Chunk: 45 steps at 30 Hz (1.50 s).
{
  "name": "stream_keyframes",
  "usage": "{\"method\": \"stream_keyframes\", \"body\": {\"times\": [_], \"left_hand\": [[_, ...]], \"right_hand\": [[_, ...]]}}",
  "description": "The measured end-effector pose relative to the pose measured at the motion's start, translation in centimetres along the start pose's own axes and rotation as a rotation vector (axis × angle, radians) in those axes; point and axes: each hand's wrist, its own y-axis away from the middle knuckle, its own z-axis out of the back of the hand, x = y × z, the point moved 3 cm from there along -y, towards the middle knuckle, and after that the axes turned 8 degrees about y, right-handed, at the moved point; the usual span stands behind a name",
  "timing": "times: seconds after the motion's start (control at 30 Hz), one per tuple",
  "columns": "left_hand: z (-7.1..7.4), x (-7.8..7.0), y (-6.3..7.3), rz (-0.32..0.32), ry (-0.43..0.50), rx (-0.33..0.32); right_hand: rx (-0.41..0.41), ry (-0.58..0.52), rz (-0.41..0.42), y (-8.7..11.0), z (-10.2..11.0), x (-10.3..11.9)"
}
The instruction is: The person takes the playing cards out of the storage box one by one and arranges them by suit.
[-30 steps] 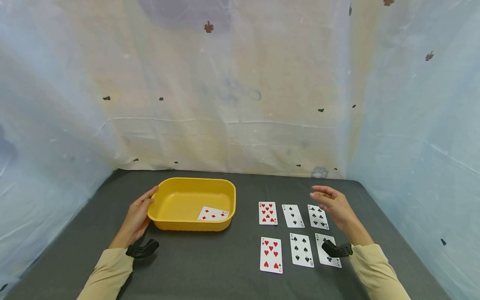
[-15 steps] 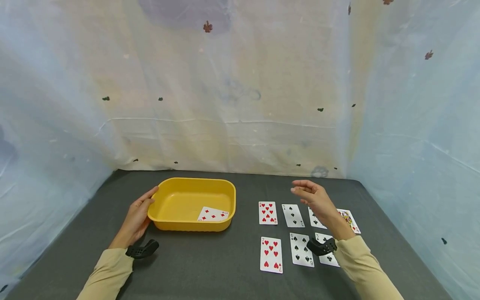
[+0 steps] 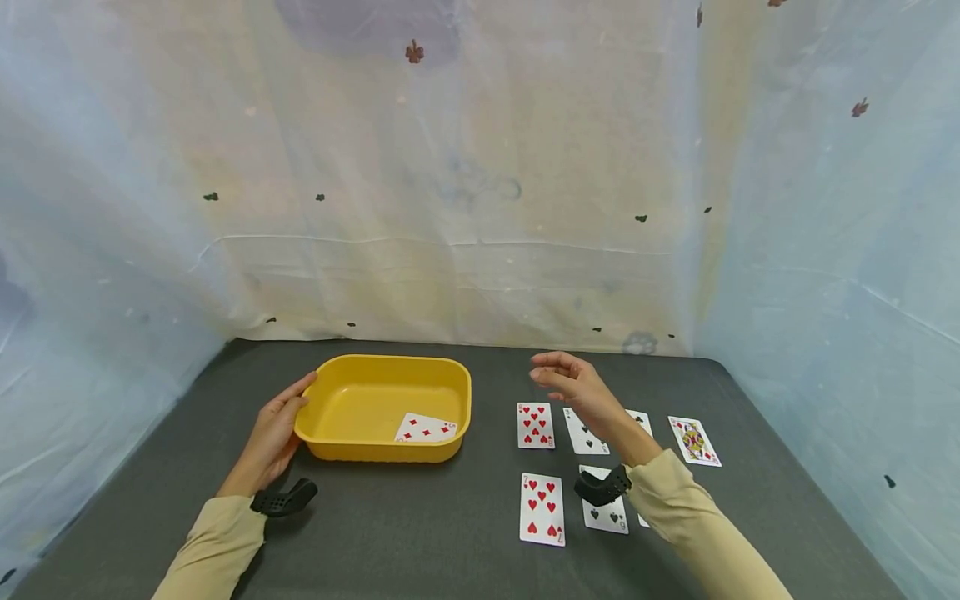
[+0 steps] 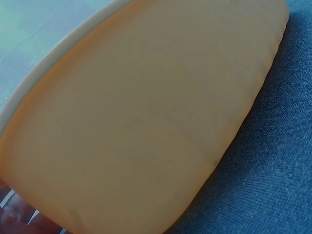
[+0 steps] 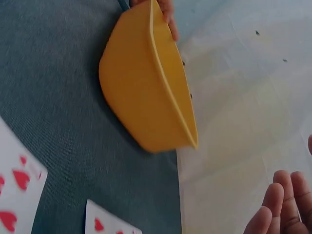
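Observation:
My left hand (image 3: pixel 268 437) grips the left end of a yellow plastic tub (image 3: pixel 382 452), thumb near the rim. A diamonds playing card (image 3: pixel 426 428) lies inside the tub at its near right corner. In the left wrist view the tub's wall (image 4: pixel 141 112) fills most of the picture. My right hand (image 3: pixel 581 396) holds nothing and hovers above the back row of cards, fingers loosely bent. Just below its fingertips in the head view is a hearts card (image 3: pixel 536 427). A spades card (image 3: pixel 587 437) beside it is partly covered by the hand.
In the front row lie a seven of hearts (image 3: pixel 543 510), a six of spades (image 3: pixel 606 518) and a card mostly hidden by the right sleeve (image 3: pixel 690 508). A clubs card (image 3: pixel 641 419) and a face card (image 3: pixel 694 442) lie further right. A pale patterned sheet (image 3: pixel 450 208) encloses the dark table.
My right hand has swept left over the back row, from above the clubs card toward the hearts card, uncovering the face card. The left hand and tub have stayed put.

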Motion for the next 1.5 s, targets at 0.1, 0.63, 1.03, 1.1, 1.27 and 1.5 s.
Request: {"method": "stream_keyframes", "body": {"times": [0.1, 0.63, 1.03, 1.1, 1.27, 1.5], "left_hand": [[0.0, 0.0, 0.0, -0.001, -0.003, 0.005], [0.0, 0.1, 0.0, 0.009, 0.014, 0.019], [0.1, 0.1, 0.0, 0.016, 0.029, 0.01], [0.1, 0.1, 0.0, 0.015, 0.027, 0.007], [0.0, 0.2, 0.0, 0.011, 0.031, 0.012], [-0.2, 0.2, 0.0, 0.007, 0.019, 0.0]], "right_hand": [[0.03, 0.005, 0.009, -0.5, -1.2, 0.6], [0.152, 0.02, 0.026, -4.5, -7.7, 1.6], [0.236, 0.148, -0.01, -6.8, -12.5, 0.7], [0.267, 0.169, -0.014, -7.2, -13.1, 0.7], [0.329, 0.23, -0.008, -8.3, -14.2, 0.7], [0.328, 0.446, 0.0, -9.1, -15.5, 0.2]]}}
